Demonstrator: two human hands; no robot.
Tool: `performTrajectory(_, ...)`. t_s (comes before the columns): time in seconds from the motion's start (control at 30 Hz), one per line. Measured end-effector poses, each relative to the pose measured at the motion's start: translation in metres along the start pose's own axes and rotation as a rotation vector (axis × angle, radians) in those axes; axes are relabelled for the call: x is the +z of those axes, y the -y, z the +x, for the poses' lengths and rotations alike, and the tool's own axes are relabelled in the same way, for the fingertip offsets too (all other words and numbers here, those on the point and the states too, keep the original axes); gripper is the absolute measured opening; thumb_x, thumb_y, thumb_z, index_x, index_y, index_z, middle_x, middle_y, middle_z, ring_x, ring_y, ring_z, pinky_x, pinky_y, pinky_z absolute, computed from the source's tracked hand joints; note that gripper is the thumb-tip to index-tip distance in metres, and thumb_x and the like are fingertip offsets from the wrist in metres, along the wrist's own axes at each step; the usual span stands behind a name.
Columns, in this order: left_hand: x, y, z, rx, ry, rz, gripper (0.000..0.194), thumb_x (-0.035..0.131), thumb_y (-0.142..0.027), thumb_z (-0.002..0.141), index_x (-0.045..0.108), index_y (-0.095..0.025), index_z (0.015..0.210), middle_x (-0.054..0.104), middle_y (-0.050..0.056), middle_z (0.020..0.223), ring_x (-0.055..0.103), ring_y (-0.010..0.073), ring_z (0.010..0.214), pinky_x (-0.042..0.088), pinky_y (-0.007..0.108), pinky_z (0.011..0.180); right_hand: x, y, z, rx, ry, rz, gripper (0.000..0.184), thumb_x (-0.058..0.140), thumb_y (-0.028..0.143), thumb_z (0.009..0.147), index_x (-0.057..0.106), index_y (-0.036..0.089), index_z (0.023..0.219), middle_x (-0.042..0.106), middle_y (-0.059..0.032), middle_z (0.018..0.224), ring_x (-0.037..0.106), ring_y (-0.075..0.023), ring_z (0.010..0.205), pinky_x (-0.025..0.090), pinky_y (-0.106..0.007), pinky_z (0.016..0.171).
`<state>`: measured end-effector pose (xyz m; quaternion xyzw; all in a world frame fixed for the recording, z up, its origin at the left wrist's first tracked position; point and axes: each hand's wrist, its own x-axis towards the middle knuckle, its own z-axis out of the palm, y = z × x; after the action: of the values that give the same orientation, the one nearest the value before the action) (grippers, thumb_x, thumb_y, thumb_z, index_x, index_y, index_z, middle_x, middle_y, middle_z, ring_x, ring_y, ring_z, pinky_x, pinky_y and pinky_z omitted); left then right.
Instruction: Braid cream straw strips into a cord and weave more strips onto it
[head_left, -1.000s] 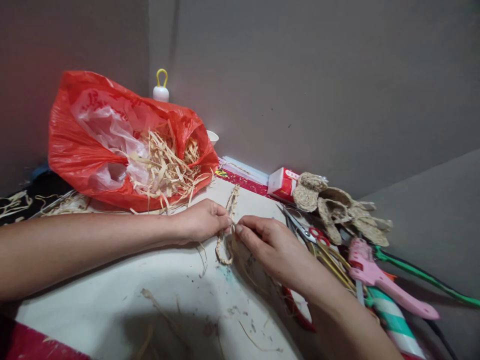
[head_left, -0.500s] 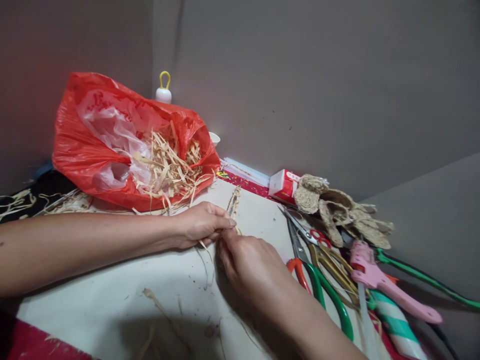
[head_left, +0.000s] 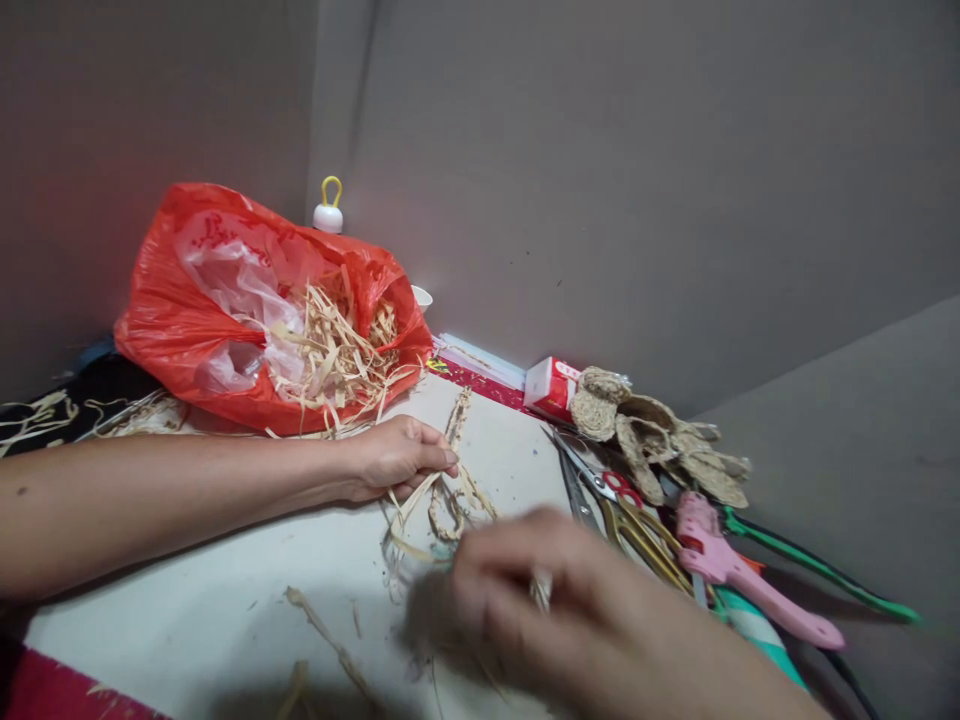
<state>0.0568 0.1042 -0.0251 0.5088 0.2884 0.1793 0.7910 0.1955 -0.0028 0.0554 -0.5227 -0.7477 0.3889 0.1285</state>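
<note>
My left hand (head_left: 405,458) is closed in a pinch on a narrow straw braid (head_left: 457,418), which runs away from me across the white table. Below the pinch, the braid bends into a small loop (head_left: 448,522), with loose pale strands around it. Nearer to me, my right hand (head_left: 540,600) is raised, fingers curled and smeared by motion. Whether a strand lies between its fingers cannot be made out. Loose straw scraps (head_left: 330,630) lie on the white surface (head_left: 187,570) at the front.
Behind my left arm a red plastic bag (head_left: 180,320) spills straw strips (head_left: 337,350). To the right lie scissors (head_left: 645,545), a pink glue gun (head_left: 739,570), rolled braided pieces (head_left: 600,405) and a red-and-white box (head_left: 551,388). Grey walls (head_left: 637,180) enclose the back.
My right hand has drawn away from my left, towards me and to the right, uncovering the braid's loop and loose strands. My left hand keeps its pinch. The view has shifted slightly.
</note>
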Motion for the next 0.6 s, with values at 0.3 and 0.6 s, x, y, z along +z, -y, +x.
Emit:
performTrajectory(0.3, 0.0, -0.003, -0.001, 0.105, 0.076, 0.111, 0.019, 0.059, -0.029, 0.075, 0.054, -0.012, 0.067, 0.055, -0.004, 0.054, 0.027, 0.0014, 0.034, 0.015, 0.02, 0.036, -0.001, -0.063, 0.053, 0.21, -0.176, 0.595, 0.038, 0.048, 0.05, 0.084, 0.053, 0.016, 0.07, 0.053, 0.0006, 0.059, 0.049, -0.0104, 0.052, 0.04, -0.022, 0.05)
performTrajectory(0.6, 0.003, -0.012, -0.006, 0.024, 0.03, 0.22, 0.013, 0.056, -0.021, 0.077, 0.054, -0.013, 0.066, 0.037, -0.01, 0.041, 0.022, 0.0029, 0.035, 0.014, 0.019, 0.04, -0.007, -0.066, 0.049, 0.259, -0.044, 0.733, 0.036, 0.066, 0.048, 0.073, 0.051, 0.015, 0.069, 0.026, 0.0108, 0.049, 0.016, -0.0038, 0.042, 0.009, -0.019, 0.038)
